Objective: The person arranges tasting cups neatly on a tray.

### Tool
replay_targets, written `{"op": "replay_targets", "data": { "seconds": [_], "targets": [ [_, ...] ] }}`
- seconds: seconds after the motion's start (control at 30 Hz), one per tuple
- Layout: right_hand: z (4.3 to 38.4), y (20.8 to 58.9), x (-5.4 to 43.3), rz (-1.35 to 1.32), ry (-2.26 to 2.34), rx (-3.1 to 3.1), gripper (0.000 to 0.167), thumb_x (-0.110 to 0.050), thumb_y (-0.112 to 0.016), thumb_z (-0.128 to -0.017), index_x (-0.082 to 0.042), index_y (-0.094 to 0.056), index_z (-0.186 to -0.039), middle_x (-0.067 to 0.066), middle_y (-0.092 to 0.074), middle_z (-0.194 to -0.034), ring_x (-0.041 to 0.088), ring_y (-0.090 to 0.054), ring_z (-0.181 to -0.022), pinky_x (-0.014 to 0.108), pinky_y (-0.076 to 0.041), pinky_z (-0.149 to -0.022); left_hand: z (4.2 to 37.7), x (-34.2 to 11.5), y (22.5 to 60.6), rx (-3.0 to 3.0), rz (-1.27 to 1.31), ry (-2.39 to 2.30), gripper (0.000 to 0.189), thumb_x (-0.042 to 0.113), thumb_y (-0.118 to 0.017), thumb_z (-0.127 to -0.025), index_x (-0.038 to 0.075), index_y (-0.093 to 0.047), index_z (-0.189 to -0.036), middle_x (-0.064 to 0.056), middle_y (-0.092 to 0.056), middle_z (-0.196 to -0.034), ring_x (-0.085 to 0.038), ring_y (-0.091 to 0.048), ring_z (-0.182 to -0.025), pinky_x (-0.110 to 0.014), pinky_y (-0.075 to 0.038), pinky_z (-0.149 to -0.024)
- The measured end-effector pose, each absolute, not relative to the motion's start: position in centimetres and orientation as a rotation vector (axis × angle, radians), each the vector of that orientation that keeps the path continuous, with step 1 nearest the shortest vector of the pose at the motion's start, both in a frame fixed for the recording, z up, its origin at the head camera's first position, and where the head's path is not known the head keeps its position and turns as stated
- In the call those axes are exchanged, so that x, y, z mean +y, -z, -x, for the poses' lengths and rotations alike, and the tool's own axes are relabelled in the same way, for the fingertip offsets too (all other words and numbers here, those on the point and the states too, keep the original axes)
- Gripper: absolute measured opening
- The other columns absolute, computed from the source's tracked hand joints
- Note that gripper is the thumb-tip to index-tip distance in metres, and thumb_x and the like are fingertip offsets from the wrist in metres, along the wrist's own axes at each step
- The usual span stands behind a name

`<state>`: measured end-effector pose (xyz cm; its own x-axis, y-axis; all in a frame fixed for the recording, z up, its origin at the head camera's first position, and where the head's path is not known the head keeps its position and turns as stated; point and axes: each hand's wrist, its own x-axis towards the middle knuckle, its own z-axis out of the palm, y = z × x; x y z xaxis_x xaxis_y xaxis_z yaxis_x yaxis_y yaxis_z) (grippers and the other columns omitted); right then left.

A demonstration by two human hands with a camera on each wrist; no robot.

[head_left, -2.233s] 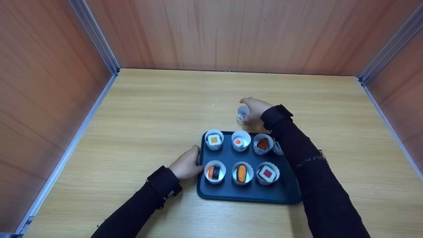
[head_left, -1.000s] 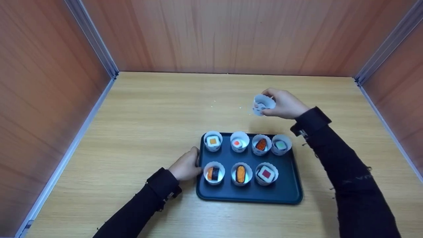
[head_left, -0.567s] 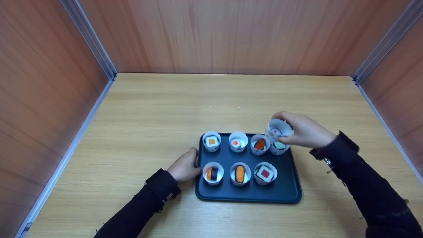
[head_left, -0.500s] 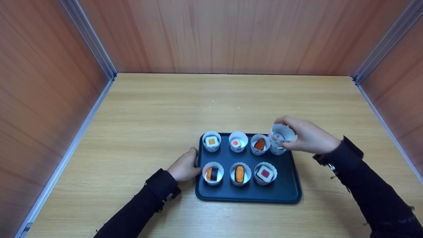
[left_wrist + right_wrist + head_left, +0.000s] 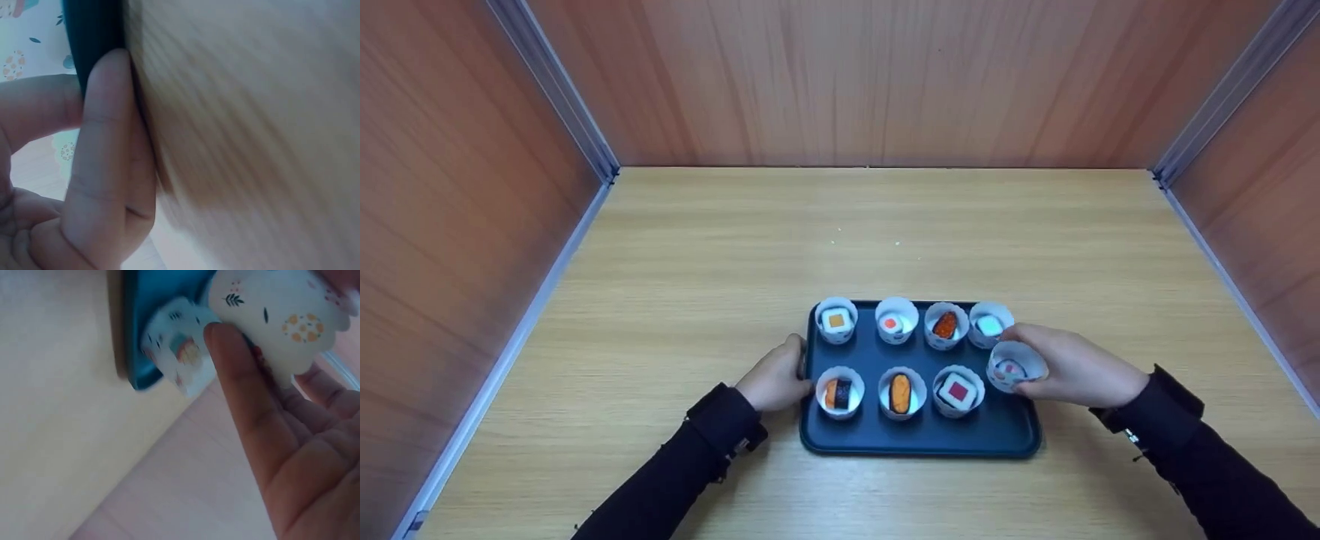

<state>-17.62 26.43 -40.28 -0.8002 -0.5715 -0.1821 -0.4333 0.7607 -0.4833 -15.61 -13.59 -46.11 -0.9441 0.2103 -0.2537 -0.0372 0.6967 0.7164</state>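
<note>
My left hand [image 5: 772, 381] pinches the left edge of a dark teal tray [image 5: 919, 441]; in the left wrist view the fingers [image 5: 101, 146] lie against its rim. My right hand [image 5: 1080, 366] holds a white scalloped paper cup [image 5: 1014, 369] between thumb and fingers, over the tray's right side. Inside this cup is a small pale piece with a pinkish mark. The right wrist view shows the cup's printed wall [image 5: 270, 315] upright above the tray. Several like cups stand on the tray in two rows, with toy sushi inside, such as an orange-topped piece [image 5: 900, 394].
Nearest the held cup stand a cup with a red-centred square piece [image 5: 958, 391] and a cup with a pale green piece [image 5: 990, 326]. Small white specks [image 5: 897, 243] lie on the wooden table [image 5: 720, 247]. Wood-panelled walls [image 5: 840, 82] enclose the back and sides.
My right hand picked up the cup from the table behind the tray, swung it right, then brought it down toward the tray's front right area. The left hand stays at the tray edge.
</note>
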Motion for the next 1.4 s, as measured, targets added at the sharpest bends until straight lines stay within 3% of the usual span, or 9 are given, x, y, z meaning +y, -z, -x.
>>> {"op": "replay_targets", "data": {
  "seconds": [0.4,1.03,1.23,1.4],
  "targets": [
    [17.0,43.1,25.3,0.844,0.539,2.583,0.056,-0.013,-0.076,-0.081,-0.006,-0.05,-0.13,0.009,-0.061,-0.12,0.019,-0.059,-0.103,0.041,-0.053,-0.087,15.4,-13.8,46.2,2.606,-0.145,-1.095,0.042,-0.001,-0.068,-0.081,-0.002,-0.049,-0.118,-0.009,-0.056,-0.086,-0.02,-0.053,-0.078,-0.031,-0.043,-0.068],
    [16.9,43.5,25.8,0.826,0.596,2.537,0.064,-0.015,-0.078,-0.08,-0.006,-0.043,-0.133,0.012,-0.06,-0.123,0.019,-0.058,-0.102,0.04,-0.052,-0.087,15.7,-13.8,46.0,2.63,-0.175,-1.037,0.043,0.002,-0.07,-0.081,-0.003,-0.049,-0.118,-0.006,-0.054,-0.083,-0.02,-0.052,-0.076,-0.031,-0.042,-0.066],
    [16.9,43.1,25.9,0.793,0.625,2.511,0.075,-0.033,-0.081,-0.079,-0.008,-0.042,-0.138,0.013,-0.057,-0.132,0.022,-0.057,-0.113,0.047,-0.049,-0.096,15.8,-13.8,46.0,2.614,-0.159,-1.05,0.044,0.004,-0.071,-0.08,-0.002,-0.049,-0.117,-0.008,-0.055,-0.086,-0.021,-0.053,-0.078,-0.032,-0.043,-0.068],
    [17.4,42.3,25.9,0.781,0.669,2.615,0.07,-0.054,-0.068,-0.085,-0.011,-0.05,-0.137,0.007,-0.062,-0.127,0.02,-0.06,-0.11,0.048,-0.051,-0.093,15.9,-13.9,45.6,2.612,-0.143,-1.024,0.04,0.007,-0.069,-0.083,0.0,-0.05,-0.117,-0.005,-0.054,-0.078,-0.018,-0.053,-0.069,-0.029,-0.041,-0.06]
  ]
}}
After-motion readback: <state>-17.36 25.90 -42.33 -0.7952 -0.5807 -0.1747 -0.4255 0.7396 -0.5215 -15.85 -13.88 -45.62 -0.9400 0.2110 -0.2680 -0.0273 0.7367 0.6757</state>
